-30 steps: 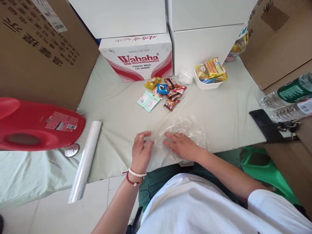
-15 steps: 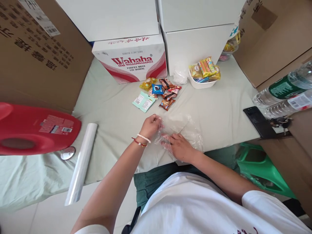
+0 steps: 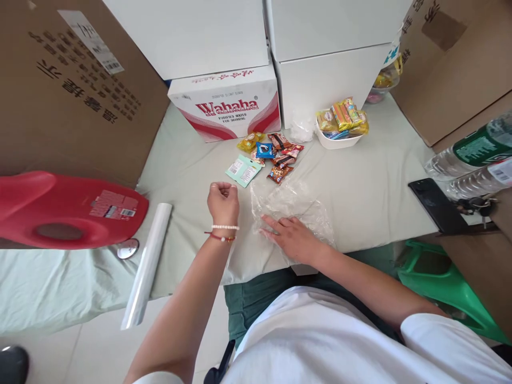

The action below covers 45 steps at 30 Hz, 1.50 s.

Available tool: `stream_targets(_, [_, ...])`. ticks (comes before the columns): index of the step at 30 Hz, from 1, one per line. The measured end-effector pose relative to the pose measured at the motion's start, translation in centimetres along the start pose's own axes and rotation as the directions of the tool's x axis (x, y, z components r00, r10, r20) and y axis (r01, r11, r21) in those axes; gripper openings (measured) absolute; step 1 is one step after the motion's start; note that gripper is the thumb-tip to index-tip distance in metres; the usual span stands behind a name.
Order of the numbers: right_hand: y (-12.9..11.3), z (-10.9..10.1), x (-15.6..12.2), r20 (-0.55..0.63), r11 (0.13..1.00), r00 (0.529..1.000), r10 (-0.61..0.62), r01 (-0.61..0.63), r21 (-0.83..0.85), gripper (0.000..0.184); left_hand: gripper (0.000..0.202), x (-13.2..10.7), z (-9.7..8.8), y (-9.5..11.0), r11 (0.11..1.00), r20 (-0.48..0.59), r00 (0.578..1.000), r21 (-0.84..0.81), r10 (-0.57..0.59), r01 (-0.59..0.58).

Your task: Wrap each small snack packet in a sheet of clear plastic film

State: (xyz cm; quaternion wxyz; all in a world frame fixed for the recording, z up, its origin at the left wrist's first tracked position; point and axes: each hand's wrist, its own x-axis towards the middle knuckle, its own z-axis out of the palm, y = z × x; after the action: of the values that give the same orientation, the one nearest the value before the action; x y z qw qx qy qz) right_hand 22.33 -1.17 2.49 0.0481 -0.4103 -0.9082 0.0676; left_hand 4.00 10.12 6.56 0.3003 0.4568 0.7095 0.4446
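Note:
My right hand (image 3: 292,238) lies on a clear plastic bag or film (image 3: 310,205), its fingers stretched out and resting on the crinkled sheet. To its left, my left hand (image 3: 224,201) hovers above the cloth, apart from the plastic, with fingers curled closed. Whatever it may hold is hidden. Beyond the hands is a small pile of wrapped snacks: a mint-green packet (image 3: 243,170), a blue packet (image 3: 265,150), a yellow packet (image 3: 250,142) and several brown-red ones, among them a brown packet (image 3: 279,174).
A white tub (image 3: 340,142) of snacks and crumpled clear plastic (image 3: 302,126) stand behind, near a Wahaha carton (image 3: 232,114). At left are a film roll (image 3: 149,264), a red jug (image 3: 80,210) and a round lid (image 3: 128,248). A phone (image 3: 436,205) and bottles (image 3: 484,144) are right.
My left hand has let go of the plastic and moved left, its fingers still closed. The plastic lies more spread out, and my right hand's fingers are flatter on it.

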Motion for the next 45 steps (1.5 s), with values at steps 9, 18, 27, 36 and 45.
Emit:
stream_targets(9, [-0.6,0.4,0.8,0.033,0.991,0.997,0.070,-0.074,0.114,0.037,0.024,-6.1,1.0,-2.2,0.780,0.554,0.795,0.373,0.247,-0.502])
stream_targets(18, [-0.1,2.0,-2.1,-0.093,0.949,0.992,0.079,-0.046,0.312,0.050,0.031,-2.4,-1.1,-6.6,0.957,0.641,0.749,0.078,0.166,-0.279])
stream_targets(27, [2.1,1.1,-5.8,-0.163,0.871,0.983,0.082,0.009,0.491,0.035,0.083,-2.4,-4.7,-8.5,0.691,0.819,0.521,0.232,0.241,-0.685])
stream_targets(36, [4.6,-1.1,0.5,-0.141,0.933,0.953,0.269,-0.221,0.285,0.054,0.105,-3.3,-4.7,-9.8,0.490,0.833,0.455,0.268,0.315,-0.829])
stream_targets(45, [13.9,-0.1,-4.1,-0.173,0.877,0.860,0.479,-0.460,0.140,0.051,0.097,-4.3,-6.2,-11.1,0.504,0.729,0.532,0.295,0.431,-0.812])
